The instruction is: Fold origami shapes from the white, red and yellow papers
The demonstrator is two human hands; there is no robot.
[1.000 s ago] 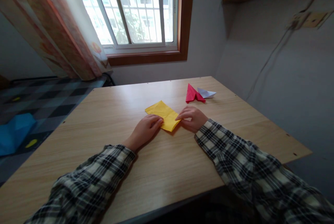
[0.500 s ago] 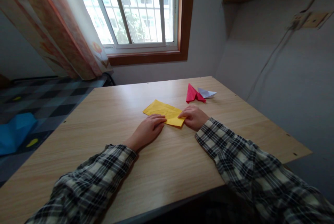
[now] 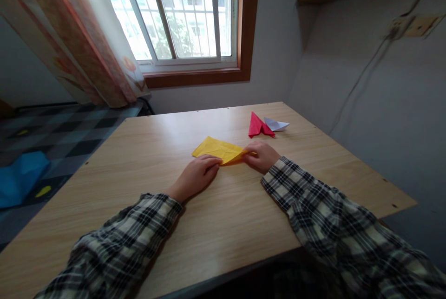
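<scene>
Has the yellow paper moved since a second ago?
Yes. The yellow paper has turned and shifted toward the red paper plane, its right corner now lifted in the right hand.

You sit at a wooden table (image 3: 223,224) by grey walls. A barred window (image 3: 181,11) (with a flowery curtain (image 3: 80,43)) lets daylight in.

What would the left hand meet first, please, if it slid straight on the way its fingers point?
Probably the yellow paper, which the left hand already touches; beyond it sits the right hand, though depth is unclear.
</scene>
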